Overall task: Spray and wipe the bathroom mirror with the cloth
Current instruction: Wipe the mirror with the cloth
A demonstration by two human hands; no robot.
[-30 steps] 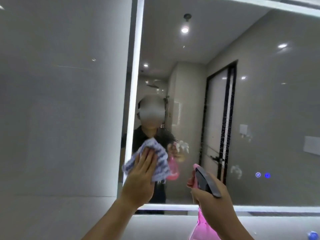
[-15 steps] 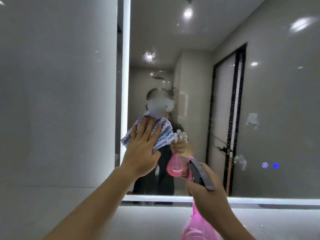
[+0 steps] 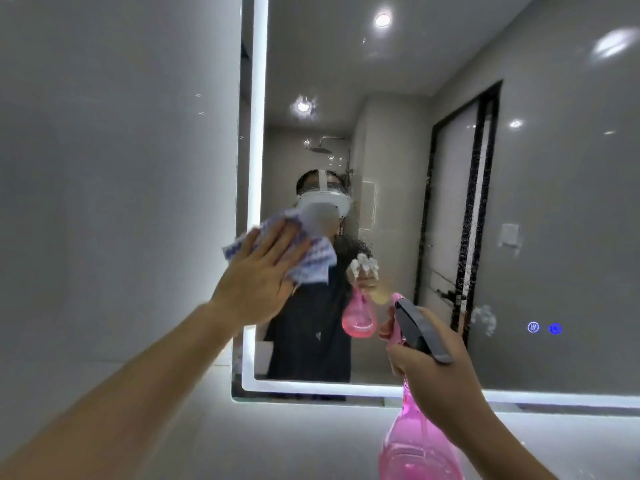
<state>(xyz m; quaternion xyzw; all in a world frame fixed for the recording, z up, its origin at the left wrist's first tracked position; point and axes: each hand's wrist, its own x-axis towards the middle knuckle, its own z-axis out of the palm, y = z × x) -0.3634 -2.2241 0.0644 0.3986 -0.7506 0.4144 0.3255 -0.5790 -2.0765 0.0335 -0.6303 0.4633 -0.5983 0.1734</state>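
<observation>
So spraying looks mostly done: droplets are sitting on the mirror [image 3: 433, 220], and most of the wiping is left. Left hand [image 3: 258, 278] is lying flat, fingers spread, pressing the cloth [image 3: 313, 259] onto the glass near its left edge. Right hand [image 3: 438, 374] is gripping the pink spray bottle [image 3: 414, 452] lower down.

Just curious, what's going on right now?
Left hand presses cloth on mirror. Right hand grips spray bottle. Nothing in the way.
</observation>
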